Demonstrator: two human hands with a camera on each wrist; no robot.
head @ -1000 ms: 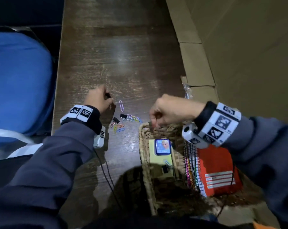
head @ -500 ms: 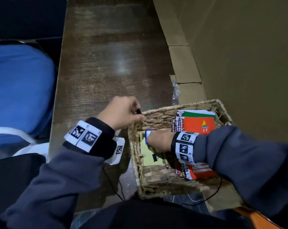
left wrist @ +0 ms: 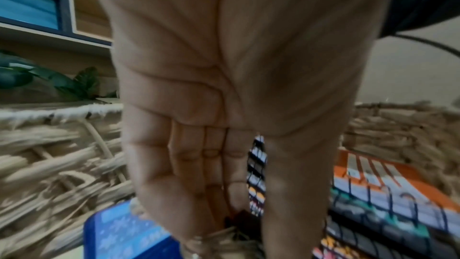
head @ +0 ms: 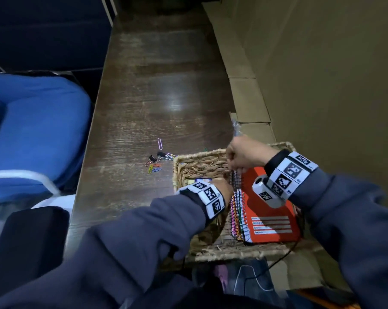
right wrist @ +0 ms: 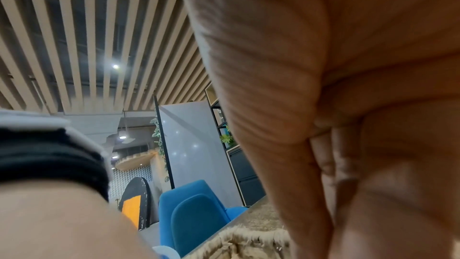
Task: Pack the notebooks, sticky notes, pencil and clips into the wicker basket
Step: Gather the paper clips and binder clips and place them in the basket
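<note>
The wicker basket point(head: 202, 157) stands at the table's near right corner. It holds a stack of spiral notebooks point(head: 271, 197) with an orange cover on top, and blue sticky notes point(head: 202, 179) on the left. My left hand point(head: 225, 188) reaches down into the basket; in the left wrist view its straight fingers and thumb point(left wrist: 239, 222) pinch a small black binder clip point(left wrist: 240, 217) beside the blue sticky notes point(left wrist: 124, 233). My right hand point(head: 233, 166) pinches the far end of the notebooks' spirals. Loose coloured paper clips and black binder clips point(head: 157, 161) lie on the table left of the basket.
The dark wooden table point(head: 155, 97) runs away from me. A cardboard wall point(head: 322, 85) borders its right side and a blue chair point(head: 32, 130) stands on the left. A crumpled plastic wrapper point(head: 235, 128) lies behind the basket. A black cable point(head: 282, 255) hangs over the near rim.
My left hand has come from the table over the rim and down into the basket with a black clip. My right hand has moved from inside the basket to the notebooks' far end.
</note>
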